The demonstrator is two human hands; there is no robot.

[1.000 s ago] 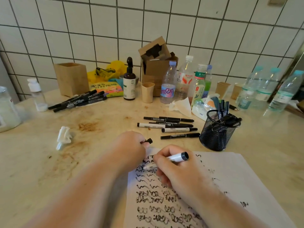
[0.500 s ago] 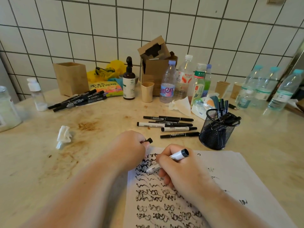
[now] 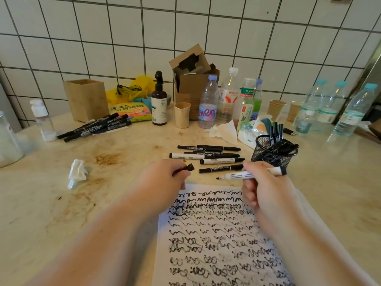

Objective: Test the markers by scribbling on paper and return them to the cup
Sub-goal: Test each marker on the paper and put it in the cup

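1. A white-barrelled marker (image 3: 250, 174) is held in the right hand (image 3: 266, 188), lifted clear of the paper (image 3: 216, 234); the fingers (image 3: 250, 185) are curled round the barrel near its middle.
2. The marker's long axis is laid almost level, running left to right across the view — the bare black tip is pointed to the left and the dark butt end to the right.
3. A black cap (image 3: 186, 169) is pinched in the fingers of the left hand (image 3: 165, 178), with its open mouth turned to the right, toward the tip.
4. The relation that matters is thus set out: cap and tip are faced toward each other on nearly one line, a little apart, above the top edge of the paper. The cap is judged to sit slightly higher in view than the tip, so a small levelling would be called for before the two are pushed together.
5. The mesh cup (image 3: 272, 156) is stood on the table (image 3: 61, 203) just behind the right hand — nearer to it than to the left hand — with several markers already upright in it.
6. A loose group of markers (image 3: 208, 155) is laid flat on the table between the hands and the back clutter, presumably untested.
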